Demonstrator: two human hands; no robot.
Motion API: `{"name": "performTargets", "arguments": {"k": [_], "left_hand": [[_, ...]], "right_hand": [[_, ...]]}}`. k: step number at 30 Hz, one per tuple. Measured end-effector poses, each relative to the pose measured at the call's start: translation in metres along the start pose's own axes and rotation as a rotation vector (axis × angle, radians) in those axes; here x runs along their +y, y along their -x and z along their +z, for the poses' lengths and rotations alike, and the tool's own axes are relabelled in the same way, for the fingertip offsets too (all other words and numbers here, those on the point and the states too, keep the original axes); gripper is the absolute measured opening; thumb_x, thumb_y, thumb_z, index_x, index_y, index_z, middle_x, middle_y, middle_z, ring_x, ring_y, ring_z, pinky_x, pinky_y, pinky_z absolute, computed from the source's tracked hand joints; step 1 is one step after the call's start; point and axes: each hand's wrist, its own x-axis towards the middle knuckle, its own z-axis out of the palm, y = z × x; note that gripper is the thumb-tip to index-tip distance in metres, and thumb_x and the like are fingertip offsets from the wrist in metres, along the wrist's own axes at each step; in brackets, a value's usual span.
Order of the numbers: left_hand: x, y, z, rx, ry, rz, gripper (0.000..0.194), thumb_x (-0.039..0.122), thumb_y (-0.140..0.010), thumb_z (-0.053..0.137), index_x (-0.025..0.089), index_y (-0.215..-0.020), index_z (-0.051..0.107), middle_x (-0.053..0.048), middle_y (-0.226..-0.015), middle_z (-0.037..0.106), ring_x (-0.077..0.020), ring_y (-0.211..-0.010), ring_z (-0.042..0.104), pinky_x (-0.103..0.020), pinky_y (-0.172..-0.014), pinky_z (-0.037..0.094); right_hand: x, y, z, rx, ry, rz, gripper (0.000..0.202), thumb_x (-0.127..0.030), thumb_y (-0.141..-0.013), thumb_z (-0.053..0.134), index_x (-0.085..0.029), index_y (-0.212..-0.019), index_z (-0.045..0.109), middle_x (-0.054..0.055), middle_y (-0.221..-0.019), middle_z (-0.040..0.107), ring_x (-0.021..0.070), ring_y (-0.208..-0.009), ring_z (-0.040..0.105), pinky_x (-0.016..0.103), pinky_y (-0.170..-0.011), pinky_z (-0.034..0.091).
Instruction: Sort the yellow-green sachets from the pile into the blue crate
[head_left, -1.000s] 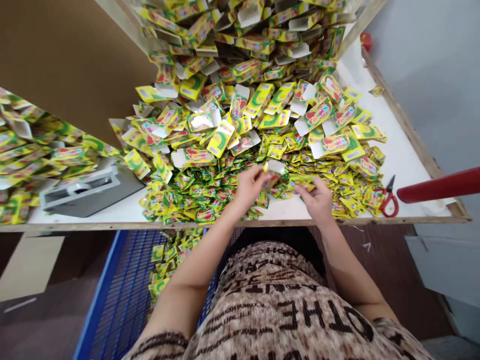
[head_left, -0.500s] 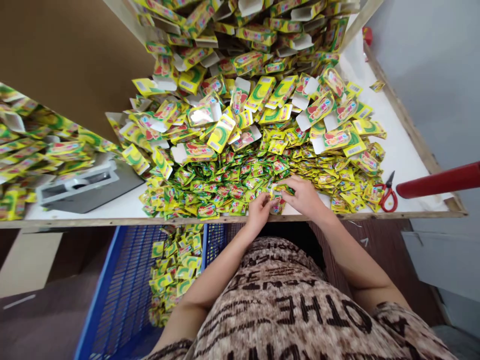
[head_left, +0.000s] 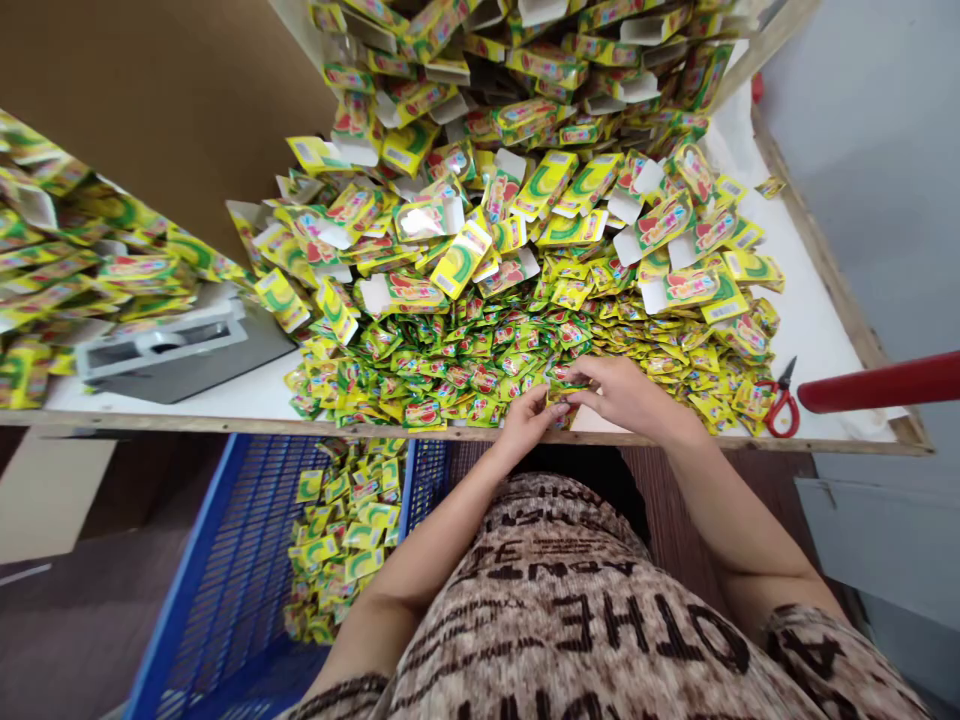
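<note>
Near the table's front edge, my left hand [head_left: 527, 417] is closed with thumb and fingers on a small yellow-green pack [head_left: 557, 393]. My right hand [head_left: 624, 397] pinches at the same spot from the other side. Fingers cover most of the pack, so whether it is a carton or a sachet is unclear. Just beyond my hands spreads a heap of small green candy sachets [head_left: 480, 375], with yellow sachets [head_left: 675, 360] to its right. Small yellow cartons [head_left: 461, 258] with fruit prints lie behind them, several with white end flaps standing out.
Red-handled scissors [head_left: 784, 408] lie at the right, beside a red tube [head_left: 877, 383]. On the left are a grey metal holder [head_left: 165, 350] and a brown cardboard panel [head_left: 165, 110]. A blue crate [head_left: 187, 580] holding filled yellow packs stands below the table edge [head_left: 262, 425].
The view has shifted slightly, so the piles appear a little further right. My hands stay together at the table edge, and the right fingers have drawn in around the small pack.
</note>
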Motion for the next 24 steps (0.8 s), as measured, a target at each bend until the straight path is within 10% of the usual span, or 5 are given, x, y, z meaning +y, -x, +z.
{"name": "performTargets", "arguments": {"k": [9, 18, 24], "left_hand": [[0.003, -0.001, 0.004, 0.012, 0.041, -0.022, 0.03, 0.043, -0.076, 0.072, 0.018, -0.092, 0.066, -0.002, -0.087, 0.066, -0.0175, -0.084, 0.058, -0.03, -0.08, 0.047], [-0.001, 0.0, 0.003, -0.02, 0.115, -0.056, 0.03, 0.043, -0.081, 0.068, 0.017, -0.096, 0.065, -0.004, -0.093, 0.068, -0.0187, -0.09, 0.061, -0.031, -0.086, 0.049], [0.003, 0.0, 0.003, -0.039, 0.125, -0.061, 0.034, 0.043, -0.081, 0.068, 0.018, -0.105, 0.064, -0.005, -0.107, 0.068, -0.02, -0.101, 0.061, -0.032, -0.093, 0.047]], "right_hand": [[0.005, 0.005, 0.035, 0.393, -0.154, 0.075, 0.013, -0.024, -0.087, 0.06, -0.021, -0.077, 0.068, 0.005, -0.085, 0.064, 0.0192, -0.083, 0.06, 0.033, -0.078, 0.048], [0.001, 0.012, 0.038, 0.198, 0.071, 0.077, 0.02, -0.027, -0.096, 0.045, -0.019, -0.09, 0.063, 0.01, -0.095, 0.064, 0.0208, -0.091, 0.06, 0.031, -0.081, 0.047], [0.002, 0.017, 0.056, 0.368, -0.016, 0.116, 0.021, -0.024, -0.096, 0.044, -0.021, -0.095, 0.065, 0.009, -0.097, 0.063, 0.0216, -0.096, 0.058, 0.035, -0.086, 0.049]]}}
